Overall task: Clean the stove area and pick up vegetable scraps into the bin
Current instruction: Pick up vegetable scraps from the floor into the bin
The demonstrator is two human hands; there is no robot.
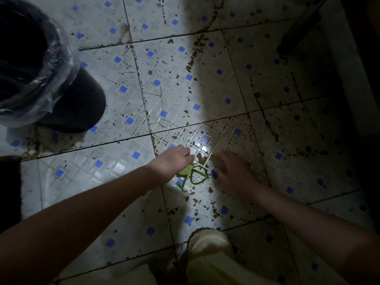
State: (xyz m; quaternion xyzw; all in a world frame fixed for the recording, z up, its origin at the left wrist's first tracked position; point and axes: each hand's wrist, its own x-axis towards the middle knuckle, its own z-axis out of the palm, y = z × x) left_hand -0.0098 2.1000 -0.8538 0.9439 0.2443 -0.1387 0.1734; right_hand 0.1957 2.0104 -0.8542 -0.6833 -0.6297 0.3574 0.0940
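Note:
Green vegetable scraps lie on the tiled floor between my hands: a pale green round slice (pixel 186 169) and thin dark green peel strips (pixel 198 176). My left hand (pixel 172 161) reaches down with its fingers over the slice; whether it holds the slice I cannot tell. To the right of the strips my right hand (pixel 232 171) hovers with fingers spread and relaxed, holding nothing. The black bin (pixel 67 103), lined with a clear plastic bag (pixel 55 64), stands at the far left.
The white floor tiles (pixel 127 95) with blue squares are stained with dark spots. My shoe (pixel 207 241) stands just below the scraps. A dark object (pixel 298 31) lies at the upper right beside a shadowed wall or cabinet.

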